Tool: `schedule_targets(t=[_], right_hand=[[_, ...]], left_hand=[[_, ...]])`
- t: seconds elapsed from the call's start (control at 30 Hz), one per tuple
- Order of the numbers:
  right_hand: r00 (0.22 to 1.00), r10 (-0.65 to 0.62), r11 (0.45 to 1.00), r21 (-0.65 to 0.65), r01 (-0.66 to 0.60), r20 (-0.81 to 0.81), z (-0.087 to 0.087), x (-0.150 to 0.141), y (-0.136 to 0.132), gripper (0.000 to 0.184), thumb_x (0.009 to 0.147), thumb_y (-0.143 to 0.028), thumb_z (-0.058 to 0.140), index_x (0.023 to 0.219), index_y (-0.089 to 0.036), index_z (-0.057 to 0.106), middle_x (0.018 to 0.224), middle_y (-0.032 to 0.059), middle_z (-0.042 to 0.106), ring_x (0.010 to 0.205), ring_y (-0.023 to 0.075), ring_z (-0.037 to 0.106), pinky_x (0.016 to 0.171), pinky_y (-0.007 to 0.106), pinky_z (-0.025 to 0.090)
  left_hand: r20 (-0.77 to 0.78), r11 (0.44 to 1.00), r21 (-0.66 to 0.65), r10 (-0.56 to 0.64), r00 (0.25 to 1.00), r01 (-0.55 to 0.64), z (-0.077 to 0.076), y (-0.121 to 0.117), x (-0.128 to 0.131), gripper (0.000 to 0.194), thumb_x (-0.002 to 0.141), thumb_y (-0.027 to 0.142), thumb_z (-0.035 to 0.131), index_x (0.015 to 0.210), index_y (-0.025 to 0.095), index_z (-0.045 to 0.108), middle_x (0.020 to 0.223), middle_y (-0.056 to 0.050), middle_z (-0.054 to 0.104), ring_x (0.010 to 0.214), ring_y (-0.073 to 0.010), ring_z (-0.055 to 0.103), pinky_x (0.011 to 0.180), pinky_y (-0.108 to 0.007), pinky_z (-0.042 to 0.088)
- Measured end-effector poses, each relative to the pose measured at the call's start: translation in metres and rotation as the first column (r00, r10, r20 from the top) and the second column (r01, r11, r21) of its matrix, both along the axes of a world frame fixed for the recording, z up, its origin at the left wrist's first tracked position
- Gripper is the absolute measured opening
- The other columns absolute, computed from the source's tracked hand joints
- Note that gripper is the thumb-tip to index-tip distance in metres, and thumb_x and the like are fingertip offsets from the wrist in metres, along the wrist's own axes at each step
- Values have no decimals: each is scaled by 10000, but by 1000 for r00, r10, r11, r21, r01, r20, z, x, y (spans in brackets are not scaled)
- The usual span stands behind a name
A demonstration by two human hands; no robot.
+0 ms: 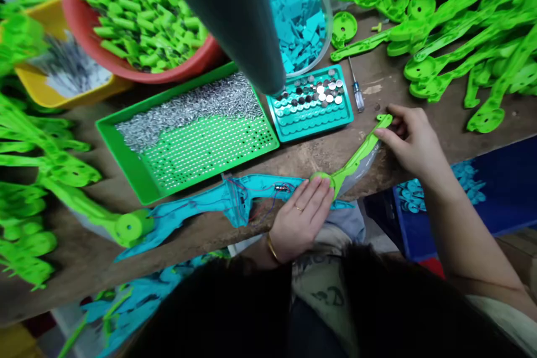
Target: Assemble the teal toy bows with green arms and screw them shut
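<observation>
A long blue plastic shell point(201, 199), shaped like part of a toy bow, lies near the table's front edge with thin wires along its inside. Over its right end, my left hand point(302, 215) rests flat, fingers stretched out and together, on the round end of a green plastic arm point(356, 159). The far tip of that arm is pinched between the thumb and fingers of my right hand point(409, 137). A clear strip runs along the arm's lower side. At the shell's left end sits another green arm point(98, 215) with a round hub.
Behind are a green tray point(201, 145) of small metal screws, a teal tray point(310, 114) with shiny discs, and a screwdriver point(357, 95). A red bowl point(79, 39) holds green pieces. A dark post point(235, 17) hangs overhead. Green arms point(444, 50) pile at right.
</observation>
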State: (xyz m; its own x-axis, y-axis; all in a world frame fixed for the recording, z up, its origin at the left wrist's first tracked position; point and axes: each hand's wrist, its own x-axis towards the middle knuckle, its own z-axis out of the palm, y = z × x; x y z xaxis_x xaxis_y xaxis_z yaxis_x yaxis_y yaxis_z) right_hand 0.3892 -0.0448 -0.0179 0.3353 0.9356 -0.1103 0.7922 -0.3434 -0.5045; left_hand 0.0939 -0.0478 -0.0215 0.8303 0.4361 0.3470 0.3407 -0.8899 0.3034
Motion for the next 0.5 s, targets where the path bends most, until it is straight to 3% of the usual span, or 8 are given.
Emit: schedule_targets(t=[0.2, 0.3, 0.37, 0.43, 0.5], right_hand=[[999, 12, 1000, 7, -12, -32, 12, -1, 4, 434, 831, -518, 633, 1129, -203, 625, 1073, 113, 604, 853, 230, 617, 789, 442, 542], [970, -14, 1000, 16, 18, -244, 15, 3, 2, 430, 790, -531, 673, 1075, -225, 574, 1034, 91, 632, 881, 234, 644, 788, 435, 559], [880, -35, 998, 23, 51, -473, 17, 5, 1, 470, 740, -536, 721, 1050, -246, 519, 949, 46, 653, 877, 228, 668, 770, 415, 576], [767, -43, 994, 46, 94, -641, 20, 5, 1, 527, 677, -517, 783, 1032, -265, 485, 876, 0, 650, 857, 216, 684, 745, 387, 588], [683, -47, 983, 89, 162, -729, 25, 1, 1, 563, 616, -466, 844, 1007, -276, 487, 821, -35, 632, 812, 191, 688, 714, 345, 593]], left_hand=[[20, 997, 74, 1, 1000, -3, -6, 0, -1, 344, 946, 257, 583, 1208, 38, 619, 1168, -159, 716, 1188, -263, 639, 1158, -431, 360], [56, 996, 82, 31, 998, -36, 0, 0, 3, 329, 942, 308, 585, 1162, 71, 643, 1122, -142, 734, 1144, -251, 657, 1126, -431, 380], [114, 998, 54, 31, 993, -37, 9, 3, 12, 315, 934, 358, 586, 1092, 98, 666, 1023, -118, 751, 1058, -244, 679, 1072, -420, 421], [111, 997, -56, 63, 992, -57, 22, 10, 27, 320, 936, 390, 570, 1066, 115, 670, 951, -99, 736, 961, -232, 679, 978, -395, 476], [-53, 951, -265, 149, 987, -158, 34, 24, 47, 387, 941, 433, 543, 1147, 123, 648, 1009, -112, 709, 955, -240, 658, 878, -378, 508]])
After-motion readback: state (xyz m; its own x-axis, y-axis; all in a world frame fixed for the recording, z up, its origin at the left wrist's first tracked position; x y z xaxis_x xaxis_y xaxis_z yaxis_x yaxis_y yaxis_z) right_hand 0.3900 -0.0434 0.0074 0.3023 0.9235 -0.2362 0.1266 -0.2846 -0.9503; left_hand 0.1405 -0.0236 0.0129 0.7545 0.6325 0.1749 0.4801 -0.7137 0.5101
